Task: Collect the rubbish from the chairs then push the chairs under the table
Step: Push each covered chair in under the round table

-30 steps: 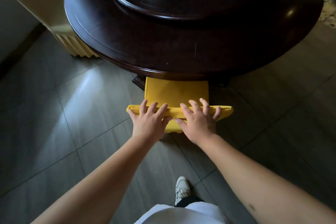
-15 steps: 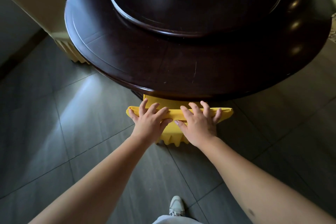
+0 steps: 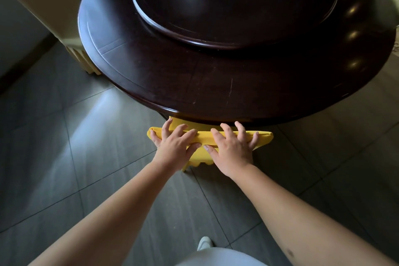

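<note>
both hands, left hand (image 3: 176,144) and right hand (image 3: 232,149), clasp the yellow chair (image 3: 262,136) back's top edge beside the dark round table (image 3: 194,84).

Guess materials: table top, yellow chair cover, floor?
Round table: looks like dark wood with a glossy lacquer, given the sharp light reflections and a faint joint line; veneer is possible. Yellow chair cover: fabric, matte, with a seamed corner and a scalloped hem. Floor: large grey tiles with grout lines and a soft sheen, probably ceramic or stone-look.

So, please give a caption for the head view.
Both hands, left and right, press the yellow chair under the table.
</note>
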